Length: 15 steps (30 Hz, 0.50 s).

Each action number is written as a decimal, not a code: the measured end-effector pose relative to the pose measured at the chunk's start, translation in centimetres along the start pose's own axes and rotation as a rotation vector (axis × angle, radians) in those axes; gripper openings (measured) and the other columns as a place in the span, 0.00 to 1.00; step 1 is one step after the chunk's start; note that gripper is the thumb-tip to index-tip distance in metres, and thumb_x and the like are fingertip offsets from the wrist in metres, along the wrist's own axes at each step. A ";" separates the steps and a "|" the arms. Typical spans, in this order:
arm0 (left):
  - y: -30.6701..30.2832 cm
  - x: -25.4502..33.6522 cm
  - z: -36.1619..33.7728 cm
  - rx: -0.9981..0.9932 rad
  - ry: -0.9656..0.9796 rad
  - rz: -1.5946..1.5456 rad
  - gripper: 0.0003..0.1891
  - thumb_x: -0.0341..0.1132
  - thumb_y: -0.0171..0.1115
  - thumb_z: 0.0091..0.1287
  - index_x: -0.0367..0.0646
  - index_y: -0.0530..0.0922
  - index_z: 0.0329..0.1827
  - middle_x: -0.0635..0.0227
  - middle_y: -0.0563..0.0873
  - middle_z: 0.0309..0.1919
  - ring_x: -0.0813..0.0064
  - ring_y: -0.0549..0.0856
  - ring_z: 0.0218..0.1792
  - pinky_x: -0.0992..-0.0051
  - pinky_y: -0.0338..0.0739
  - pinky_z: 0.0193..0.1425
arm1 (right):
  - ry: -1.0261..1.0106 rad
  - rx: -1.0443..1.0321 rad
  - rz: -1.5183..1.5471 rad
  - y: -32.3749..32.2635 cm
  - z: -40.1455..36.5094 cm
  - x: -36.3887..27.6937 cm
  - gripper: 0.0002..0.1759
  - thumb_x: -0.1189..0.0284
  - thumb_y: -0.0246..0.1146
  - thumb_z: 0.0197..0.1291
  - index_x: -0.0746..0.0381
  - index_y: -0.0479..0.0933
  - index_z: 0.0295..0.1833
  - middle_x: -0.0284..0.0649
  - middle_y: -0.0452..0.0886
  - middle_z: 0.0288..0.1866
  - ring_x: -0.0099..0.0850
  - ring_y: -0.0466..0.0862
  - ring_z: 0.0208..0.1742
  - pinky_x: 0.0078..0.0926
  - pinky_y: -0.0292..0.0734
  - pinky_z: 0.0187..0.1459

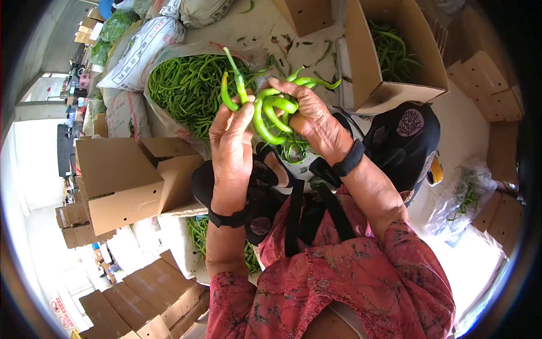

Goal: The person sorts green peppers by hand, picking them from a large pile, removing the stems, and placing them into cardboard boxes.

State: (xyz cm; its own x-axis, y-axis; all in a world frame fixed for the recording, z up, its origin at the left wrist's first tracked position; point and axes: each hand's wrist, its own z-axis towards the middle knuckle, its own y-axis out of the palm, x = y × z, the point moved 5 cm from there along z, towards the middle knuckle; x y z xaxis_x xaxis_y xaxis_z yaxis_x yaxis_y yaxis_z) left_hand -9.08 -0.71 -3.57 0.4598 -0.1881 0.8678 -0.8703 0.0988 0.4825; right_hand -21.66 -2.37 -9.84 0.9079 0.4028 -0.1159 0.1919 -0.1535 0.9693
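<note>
My left hand [232, 138] pinches two green chili peppers [239, 79] between thumb and fingers, one of them short and yellowish at its tip. Beside it, my right hand [313, 116] is closed around several long, curled green chili peppers [264, 121] that stick out on both sides of the fingers. Both hands are raised close together in front of a large open sack [161, 101] heaped with green chili peppers [189, 85]. More peppers show below the hands, partly hidden by them.
An open cardboard box [367, 62] holding green peppers stands at the upper right. Another open box [121, 183] is at the left. Filled white sacks [144, 53] lie at the upper left. Scattered peppers and scraps [288, 42] litter the floor. A plastic bag [460, 198] lies at the right.
</note>
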 end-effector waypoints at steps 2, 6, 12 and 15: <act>1.1 1.7 -0.2 -0.061 0.132 0.418 0.14 0.28 0.61 0.68 0.39 0.77 0.56 0.64 0.82 0.52 0.78 0.81 0.47 0.78 0.76 0.45 | -0.042 0.055 0.000 0.1 0.2 -0.1 0.09 0.72 0.69 0.59 0.64 0.79 0.41 0.37 0.83 0.34 0.24 0.80 0.29 0.19 0.77 0.33; 2.2 4.9 -0.8 0.086 0.714 1.273 0.23 0.25 0.62 0.65 0.39 0.73 0.64 0.61 0.83 0.52 0.82 0.81 0.41 0.80 0.78 0.41 | -0.231 0.196 -0.154 -0.3 1.1 -2.1 0.06 0.74 0.67 0.59 0.64 0.79 0.40 0.35 0.81 0.33 0.25 0.79 0.30 0.20 0.76 0.31; 1.5 10.6 -5.2 0.055 0.593 1.214 0.19 0.28 0.55 0.71 0.41 0.74 0.65 0.65 0.87 0.37 0.84 0.79 0.25 0.83 0.74 0.29 | -0.497 0.058 -0.213 3.2 -0.8 -11.6 0.09 0.73 0.64 0.62 0.66 0.79 0.45 0.39 0.83 0.38 0.27 0.81 0.33 0.21 0.74 0.28; -4.3 13.0 -6.0 0.072 0.316 1.327 0.17 0.35 0.55 0.72 0.38 0.75 0.61 0.68 0.85 0.36 0.83 0.78 0.29 0.81 0.73 0.35 | -0.752 0.120 -0.203 8.4 -4.7 -17.6 0.07 0.74 0.58 0.67 0.66 0.75 0.45 0.39 0.82 0.38 0.28 0.83 0.33 0.21 0.79 0.30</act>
State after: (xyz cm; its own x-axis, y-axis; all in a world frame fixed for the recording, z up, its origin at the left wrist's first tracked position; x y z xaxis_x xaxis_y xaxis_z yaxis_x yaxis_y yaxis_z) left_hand 1.73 2.26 6.30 -0.7091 0.2379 0.6638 -0.6875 -0.0241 -0.7258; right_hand -37.83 -6.51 1.35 0.8507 -0.2788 -0.4456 0.3813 -0.2564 0.8882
